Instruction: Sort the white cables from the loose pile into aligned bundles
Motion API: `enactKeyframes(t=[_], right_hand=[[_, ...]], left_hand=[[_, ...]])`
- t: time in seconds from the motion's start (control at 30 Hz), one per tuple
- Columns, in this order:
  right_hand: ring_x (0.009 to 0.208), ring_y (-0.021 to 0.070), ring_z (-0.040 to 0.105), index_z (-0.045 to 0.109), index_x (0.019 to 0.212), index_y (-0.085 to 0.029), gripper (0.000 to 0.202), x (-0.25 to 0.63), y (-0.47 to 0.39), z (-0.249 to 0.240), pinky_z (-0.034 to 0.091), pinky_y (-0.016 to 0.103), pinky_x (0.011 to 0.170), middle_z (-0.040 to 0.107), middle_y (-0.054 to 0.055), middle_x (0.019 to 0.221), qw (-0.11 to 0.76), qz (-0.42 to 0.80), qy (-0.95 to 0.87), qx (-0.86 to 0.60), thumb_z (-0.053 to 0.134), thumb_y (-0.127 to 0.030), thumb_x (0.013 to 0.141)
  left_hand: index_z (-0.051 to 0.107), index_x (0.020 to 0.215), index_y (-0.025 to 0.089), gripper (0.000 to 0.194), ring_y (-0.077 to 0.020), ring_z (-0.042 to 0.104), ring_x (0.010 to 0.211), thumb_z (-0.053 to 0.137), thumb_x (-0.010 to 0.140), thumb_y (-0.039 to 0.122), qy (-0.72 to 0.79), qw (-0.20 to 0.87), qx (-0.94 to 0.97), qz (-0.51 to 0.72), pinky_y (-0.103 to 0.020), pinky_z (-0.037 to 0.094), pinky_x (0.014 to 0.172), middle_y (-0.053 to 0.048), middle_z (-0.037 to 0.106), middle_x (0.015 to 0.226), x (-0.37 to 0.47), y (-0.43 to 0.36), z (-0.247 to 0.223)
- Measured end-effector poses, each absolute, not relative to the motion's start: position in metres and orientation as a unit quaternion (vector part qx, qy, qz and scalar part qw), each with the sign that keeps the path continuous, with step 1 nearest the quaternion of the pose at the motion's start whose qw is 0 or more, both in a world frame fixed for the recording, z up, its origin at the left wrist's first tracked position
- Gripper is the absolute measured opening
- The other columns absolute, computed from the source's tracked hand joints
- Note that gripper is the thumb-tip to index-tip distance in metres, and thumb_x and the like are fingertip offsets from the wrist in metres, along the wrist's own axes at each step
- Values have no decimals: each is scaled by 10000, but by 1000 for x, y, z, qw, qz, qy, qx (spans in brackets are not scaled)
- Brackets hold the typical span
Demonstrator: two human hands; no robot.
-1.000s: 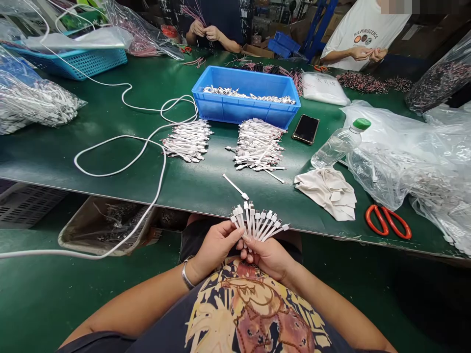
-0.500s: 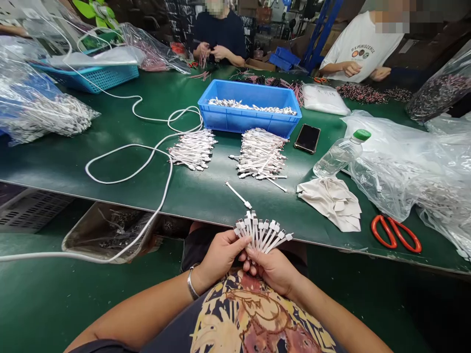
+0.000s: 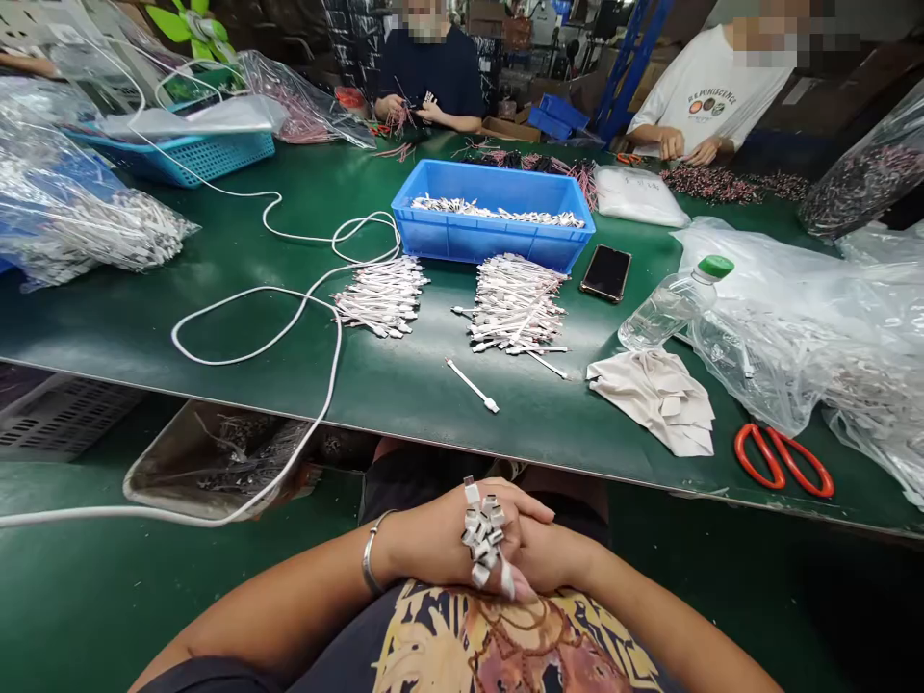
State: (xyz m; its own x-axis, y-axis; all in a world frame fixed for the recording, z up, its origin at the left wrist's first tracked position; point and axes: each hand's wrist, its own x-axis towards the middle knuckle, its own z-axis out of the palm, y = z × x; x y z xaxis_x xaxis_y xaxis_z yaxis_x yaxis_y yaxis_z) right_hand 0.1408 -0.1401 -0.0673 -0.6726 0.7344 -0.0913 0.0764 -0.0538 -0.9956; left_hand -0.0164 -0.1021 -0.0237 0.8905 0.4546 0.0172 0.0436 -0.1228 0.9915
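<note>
My left hand (image 3: 448,534), with a silver bangle at its wrist, is closed around a bunch of short white cables (image 3: 483,534) whose metal plug ends point up at the camera. Against it lies my right hand (image 3: 549,553), its fingers mostly hidden behind the left one. Both hands are near my shirt, below the table edge. One single white cable (image 3: 473,386) lies on the green table (image 3: 289,385) beyond them. Two piles of such cables, a left one (image 3: 382,296) and a larger right one (image 3: 516,303), lie in front of a blue bin (image 3: 491,241).
A phone (image 3: 605,273), a bottle (image 3: 668,303), a cloth (image 3: 656,399) and red-handled scissors (image 3: 783,460) lie at the right, beside plastic bags (image 3: 786,289). A long white cord (image 3: 252,361) loops across the left. Two people work across the table.
The fanned-out cables are now gathered into a tight bunch, with their plugs turned toward the camera. My hands have come together, left over right. The people opposite have moved their hands.
</note>
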Motion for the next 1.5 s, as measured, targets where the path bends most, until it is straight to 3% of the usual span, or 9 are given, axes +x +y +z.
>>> enactKeyframes(t=[0.17, 0.37, 0.6, 0.67, 0.73, 0.8, 0.93, 1.3, 1.5], right_hand=[[1132, 281, 498, 635, 1089, -215, 363, 136, -139, -60, 367, 424, 966, 577, 106, 1187, 223, 672, -604, -365, 616, -359, 757], [655, 127, 564, 582, 1009, -179, 376, 127, -143, -77, 433, 263, 636, 576, 1, 747, 268, 786, -404, -383, 670, -426, 739], [568, 85, 527, 595, 1016, -159, 444, 126, -144, -89, 366, 210, 528, 556, -13, 699, 260, 795, -362, -411, 712, -441, 693], [570, 84, 537, 607, 1002, -164, 451, 126, -144, -85, 380, 214, 541, 565, -16, 706, 258, 801, -349, -413, 733, -436, 666], [600, 87, 554, 620, 988, -164, 453, 127, -142, -82, 404, 224, 579, 591, -6, 744, 258, 804, -336, -417, 750, -427, 643], [615, 84, 561, 624, 989, -161, 459, 128, -140, -82, 414, 230, 610, 619, 8, 783, 254, 807, -318, -427, 751, -429, 639], [603, 85, 553, 621, 1008, -158, 479, 130, -137, -82, 400, 222, 579, 626, 7, 758, 239, 805, -316, -441, 730, -458, 651], [593, 86, 514, 652, 998, -171, 478, 139, -135, -83, 391, 229, 580, 583, -23, 693, 260, 794, -345, -428, 719, -488, 648], [598, 85, 528, 652, 993, -175, 462, 141, -135, -85, 406, 230, 593, 586, -25, 688, 270, 790, -355, -421, 707, -491, 661]], left_hand=[[485, 572, 185, 295, -206, 613, 839, 673, 690, 380, 264, 672, 657, 216, -310, 459, 775, -50, 654, 719, -14, -103, -30], [433, 574, 179, 379, -87, 426, 484, 676, 680, 450, 379, 518, 732, 231, -214, 295, 460, 30, 503, 541, -36, -80, -20], [595, 701, 173, 429, -180, 554, 656, 667, 624, 589, 463, 113, 867, 146, -259, 357, 585, -35, 612, 690, -94, -7, 7], [617, 928, 156, 562, -251, 585, 828, 700, 581, 590, 478, 36, 867, 139, -332, 405, 741, -92, 647, 864, -107, 13, 8], [471, 1248, 142, 785, -331, 480, 1121, 706, 615, 544, 500, -23, 849, 167, -449, 337, 934, -169, 554, 1197, -109, 24, 1], [386, 1329, 151, 721, -312, 411, 1214, 645, 728, 453, 460, 6, 872, 169, -461, 311, 993, -162, 479, 1309, -98, 21, -8], [540, 1172, 167, 313, -221, 531, 1043, 456, 881, 243, 329, 82, 928, 153, -390, 404, 921, -99, 615, 1122, -56, -6, -20], [610, 973, 131, 243, -204, 516, 796, 381, 901, 172, 237, 18, 970, 58, -341, 427, 724, -100, 584, 855, -12, -12, -8], [628, 867, 160, 244, -180, 521, 782, 416, 895, 276, 262, 102, 958, 59, -297, 404, 705, -63, 579, 801, -3, -5, -5]])
